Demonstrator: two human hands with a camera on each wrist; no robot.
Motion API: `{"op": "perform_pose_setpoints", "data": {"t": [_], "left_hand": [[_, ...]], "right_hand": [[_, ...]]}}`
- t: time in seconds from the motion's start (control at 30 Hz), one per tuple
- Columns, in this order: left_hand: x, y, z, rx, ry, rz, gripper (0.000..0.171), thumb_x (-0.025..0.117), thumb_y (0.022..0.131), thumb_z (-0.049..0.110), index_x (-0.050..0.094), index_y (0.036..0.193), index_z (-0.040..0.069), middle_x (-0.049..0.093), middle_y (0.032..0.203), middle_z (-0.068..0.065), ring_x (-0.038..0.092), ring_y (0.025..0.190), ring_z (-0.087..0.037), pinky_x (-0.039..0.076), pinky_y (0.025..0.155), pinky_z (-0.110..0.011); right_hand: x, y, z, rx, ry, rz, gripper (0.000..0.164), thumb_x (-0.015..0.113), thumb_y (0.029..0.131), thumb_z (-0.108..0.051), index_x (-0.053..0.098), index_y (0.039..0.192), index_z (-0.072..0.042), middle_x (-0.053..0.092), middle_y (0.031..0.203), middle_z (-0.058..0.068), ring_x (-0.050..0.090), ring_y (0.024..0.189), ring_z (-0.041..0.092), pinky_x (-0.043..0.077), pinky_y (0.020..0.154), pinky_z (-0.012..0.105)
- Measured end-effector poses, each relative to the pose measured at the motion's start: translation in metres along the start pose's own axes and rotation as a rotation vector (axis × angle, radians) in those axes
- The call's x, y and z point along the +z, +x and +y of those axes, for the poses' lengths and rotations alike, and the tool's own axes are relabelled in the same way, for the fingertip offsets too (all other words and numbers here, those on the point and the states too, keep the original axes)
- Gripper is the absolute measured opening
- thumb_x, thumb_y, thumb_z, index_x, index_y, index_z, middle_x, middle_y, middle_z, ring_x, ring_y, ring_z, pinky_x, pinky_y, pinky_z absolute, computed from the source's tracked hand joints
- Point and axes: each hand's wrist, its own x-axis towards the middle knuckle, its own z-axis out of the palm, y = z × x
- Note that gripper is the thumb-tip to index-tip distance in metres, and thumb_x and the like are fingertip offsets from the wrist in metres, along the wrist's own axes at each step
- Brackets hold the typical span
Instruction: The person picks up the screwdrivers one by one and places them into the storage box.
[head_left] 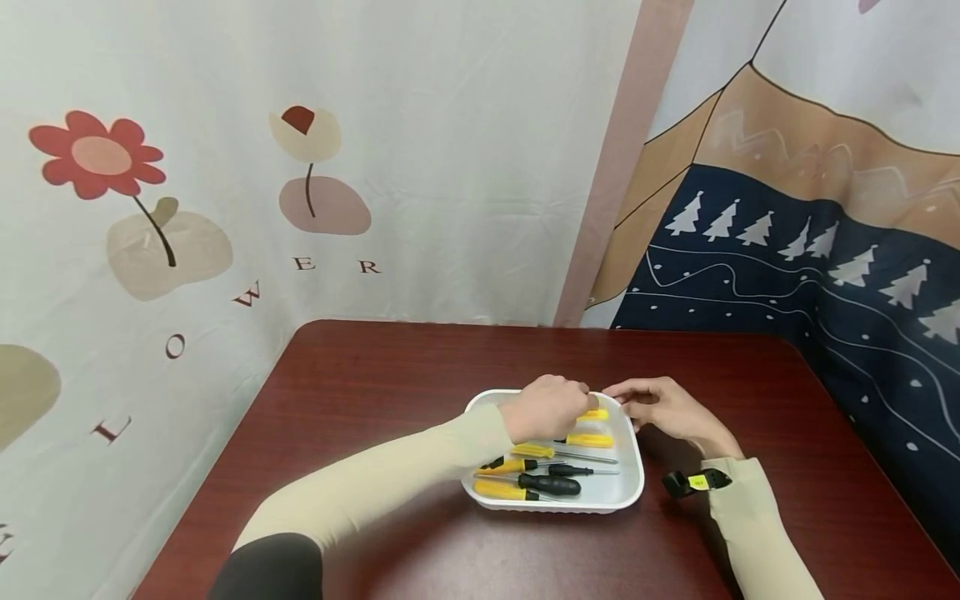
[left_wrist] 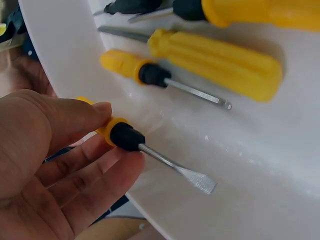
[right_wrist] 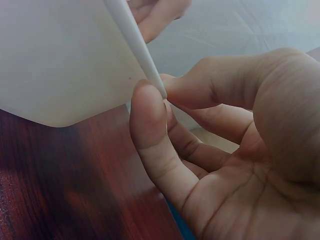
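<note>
A white plastic tray (head_left: 628,475) on the table holds several screwdrivers. At its far side my left hand (head_left: 546,407) pinches a small flat-blade screwdriver (left_wrist: 127,137) with a yellow and black handle, between thumb and fingers. Its tip points away from the palm, over the tray floor. Close by lies another short screwdriver (left_wrist: 152,74), and beyond it one with an all-yellow handle (left_wrist: 220,62). My right hand (head_left: 678,412) grips the far right corner of the tray's rim (right_wrist: 142,55) between thumb and fingers.
Nearer the front of the tray lie a black-handled screwdriver (head_left: 551,484) and a yellow-and-black one (head_left: 501,490). The dark red wooden table (head_left: 390,358) extends around the tray. Behind it hangs a printed white curtain (head_left: 465,167), with a navy tree-patterned cloth (head_left: 750,283) at the right.
</note>
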Motion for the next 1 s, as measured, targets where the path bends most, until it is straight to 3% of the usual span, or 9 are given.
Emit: {"op": "perform_pose_setpoints", "data": {"t": [0.17,0.37,0.57,0.77,1.0], "left_hand": [[0.007,0.002,0.003,0.004,-0.005,-0.036,0.027,0.072,0.095,0.017,0.072,0.122,0.025,0.073,0.105,0.005,0.059,0.072,-0.009,0.052,0.062,-0.024],[0.011,0.005,0.005,0.022,0.017,-0.027,0.019,0.071,0.097,0.020,0.073,0.116,0.022,0.072,0.101,0.005,0.058,0.070,-0.009,0.053,0.064,-0.023],[0.015,0.006,0.009,0.066,0.080,-0.038,0.018,0.066,0.100,0.017,0.072,0.117,0.021,0.071,0.099,0.005,0.058,0.071,-0.010,0.054,0.065,-0.023],[0.022,0.007,0.010,0.096,0.150,-0.002,0.010,0.064,0.101,0.021,0.072,0.109,0.021,0.071,0.099,0.004,0.064,0.080,-0.012,0.057,0.069,-0.025],[0.026,0.008,0.011,0.074,0.090,-0.039,0.011,0.065,0.101,0.021,0.072,0.110,0.020,0.070,0.099,0.004,0.060,0.078,-0.011,0.054,0.070,-0.023]], "right_hand": [[0.000,0.000,0.000,-0.026,0.003,-0.016,0.034,0.064,0.093,-0.005,0.070,0.127,-0.005,0.072,0.112,0.015,0.066,0.081,0.022,0.061,0.070,0.037],[0.000,0.001,0.001,-0.008,-0.004,-0.004,0.033,0.064,0.093,-0.004,0.071,0.126,-0.008,0.072,0.110,0.014,0.066,0.081,0.023,0.061,0.070,0.037],[-0.001,0.001,0.003,-0.003,-0.013,0.004,0.033,0.064,0.094,-0.005,0.071,0.126,-0.009,0.072,0.111,0.013,0.066,0.082,0.025,0.061,0.070,0.036],[0.000,0.000,0.003,-0.008,-0.004,0.000,0.033,0.065,0.093,-0.006,0.071,0.126,-0.007,0.072,0.110,0.014,0.066,0.081,0.023,0.061,0.070,0.037],[0.000,0.002,0.002,-0.011,-0.015,0.001,0.033,0.064,0.094,-0.005,0.072,0.126,-0.009,0.072,0.110,0.013,0.066,0.080,0.022,0.061,0.070,0.036]]}}
